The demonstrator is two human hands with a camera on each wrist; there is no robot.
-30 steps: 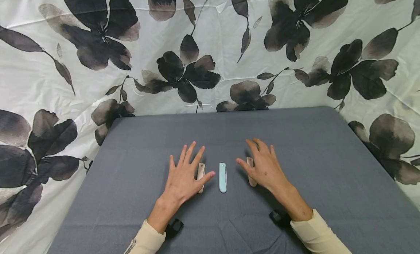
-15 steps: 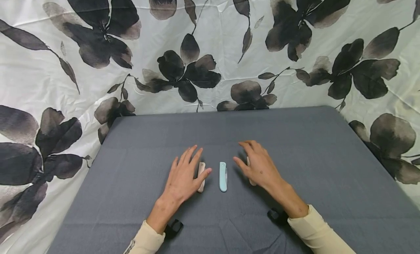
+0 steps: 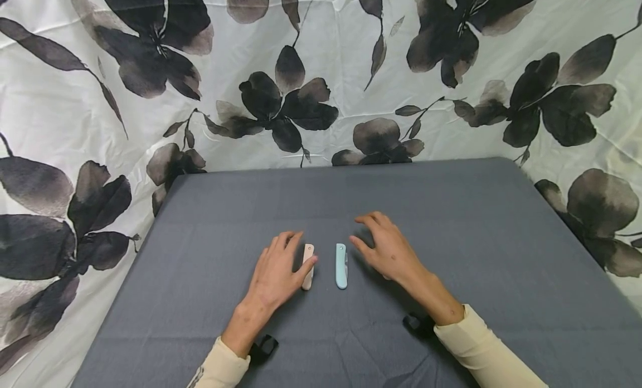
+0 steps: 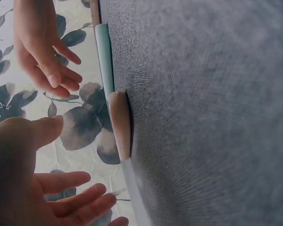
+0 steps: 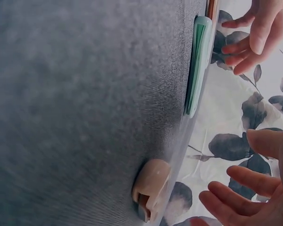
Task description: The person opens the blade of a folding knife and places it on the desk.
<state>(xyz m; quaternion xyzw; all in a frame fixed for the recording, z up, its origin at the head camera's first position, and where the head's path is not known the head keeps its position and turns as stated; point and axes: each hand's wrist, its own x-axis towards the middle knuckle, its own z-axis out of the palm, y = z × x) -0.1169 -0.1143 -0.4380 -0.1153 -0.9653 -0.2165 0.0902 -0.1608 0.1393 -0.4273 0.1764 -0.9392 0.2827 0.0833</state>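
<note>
Lying lengthwise away from the person, the beige folded knife (image 3: 308,259) is just beside the left hand (image 3: 275,275), whose relaxed fingers hold nothing.

On the table (image 3: 451,221), three folded knives lie side by side in a row near the middle. The middle knife (image 3: 341,265) lies between the left knife (image 3: 308,266) and the right knife (image 5: 151,186). The left hand (image 3: 275,275) hovers just left of the left knife; the right hand (image 3: 387,250) hovers over the right knife, hiding it from the head view. A patterned curtain (image 3: 321,70) hangs behind the table's far edge.
</note>
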